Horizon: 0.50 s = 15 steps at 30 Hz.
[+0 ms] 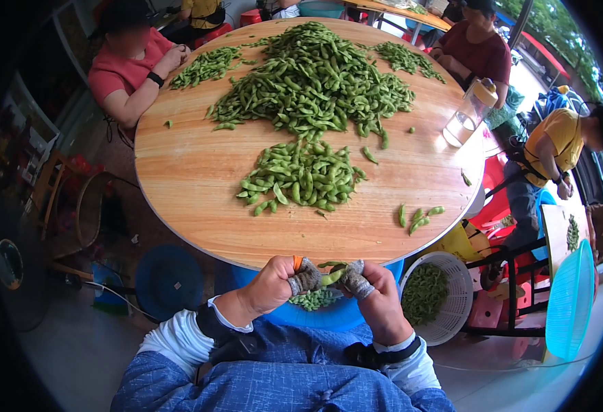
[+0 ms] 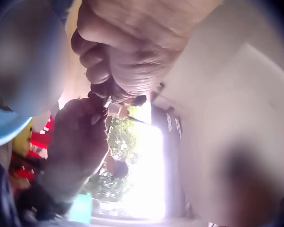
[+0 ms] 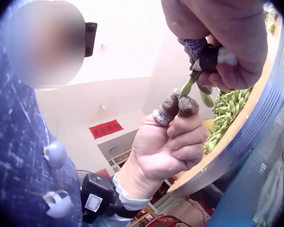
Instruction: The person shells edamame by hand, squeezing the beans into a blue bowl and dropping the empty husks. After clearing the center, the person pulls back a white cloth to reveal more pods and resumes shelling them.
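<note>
Over a blue tub (image 1: 281, 317) with pale green beans (image 1: 314, 299) in it, both hands come together at the table's near edge. The left hand (image 1: 268, 287), its thumb and a finger in worn grey finger covers, pinches one end of a green soybean pod (image 1: 332, 277). At the pod's other end, the right hand (image 1: 382, 302) grips with covered fingertips. Seen from the right wrist, the pod (image 3: 186, 88) spans the two sets of fingertips, and a second pod (image 3: 207, 98) hangs by the right hand (image 3: 227, 42). In the left wrist view the fingertips are dark and partly hidden.
A round wooden table (image 1: 198, 185) bears a large pod heap (image 1: 308, 82) and a smaller pile (image 1: 301, 175). Several loose pods (image 1: 419, 220) lie near its right edge, below a clear jug (image 1: 461, 127). A white basket (image 1: 456, 302) of pods stands right. Other people sit around.
</note>
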Available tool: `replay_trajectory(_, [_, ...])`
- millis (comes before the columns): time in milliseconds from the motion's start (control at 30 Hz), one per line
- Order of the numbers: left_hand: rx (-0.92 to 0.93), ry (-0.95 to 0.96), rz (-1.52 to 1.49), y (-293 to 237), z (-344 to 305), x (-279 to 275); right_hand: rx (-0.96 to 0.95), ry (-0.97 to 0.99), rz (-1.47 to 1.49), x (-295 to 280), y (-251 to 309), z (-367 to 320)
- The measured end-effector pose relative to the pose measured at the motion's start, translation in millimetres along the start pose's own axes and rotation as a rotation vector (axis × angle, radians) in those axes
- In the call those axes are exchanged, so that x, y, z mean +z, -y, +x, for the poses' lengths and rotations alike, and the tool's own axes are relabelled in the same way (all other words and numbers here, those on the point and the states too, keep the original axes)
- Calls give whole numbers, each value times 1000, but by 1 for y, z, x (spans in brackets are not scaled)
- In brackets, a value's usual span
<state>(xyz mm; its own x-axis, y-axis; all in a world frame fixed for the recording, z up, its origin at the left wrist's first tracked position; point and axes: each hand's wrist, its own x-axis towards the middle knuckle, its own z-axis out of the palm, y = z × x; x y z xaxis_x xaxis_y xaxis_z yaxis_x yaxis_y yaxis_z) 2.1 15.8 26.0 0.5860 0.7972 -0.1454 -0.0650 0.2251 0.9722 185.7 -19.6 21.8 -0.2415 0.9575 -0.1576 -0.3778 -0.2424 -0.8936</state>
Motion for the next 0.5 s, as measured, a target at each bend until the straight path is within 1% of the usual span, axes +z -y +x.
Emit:
replay_trajectory(67, [57, -25, 351, 0, 0, -2, -4, -1, 13, -1, -1, 2])
replay_trajectory(167, [576, -197, 1180, -15, -2, 5, -33, -3, -31, 0, -2, 1])
replay_trajectory(200, [534, -125, 1238, -15, -4, 4, -38, -2, -41, 3, -1, 1])
replay_trajectory(233, [527, -121, 1257, -15, -5, 3, -43, -3, -52, 4, 0, 1])
replay_trajectory(300, [514, -111, 1292, -8, -4, 1, 50, -21, 16, 2, -6, 3])
replay_trajectory(333, [504, -114, 1163, -1, -2, 0, 97, -30, 49, 0, -10, 4])
replay_trajectory(433, [490, -145, 757, 23, 3, -3, 0, 62, 217, -5, -24, 6])
replay_trajectory(500, [508, -193, 463, 29, 7, 2, -80, 70, 213, -1, -27, 8])
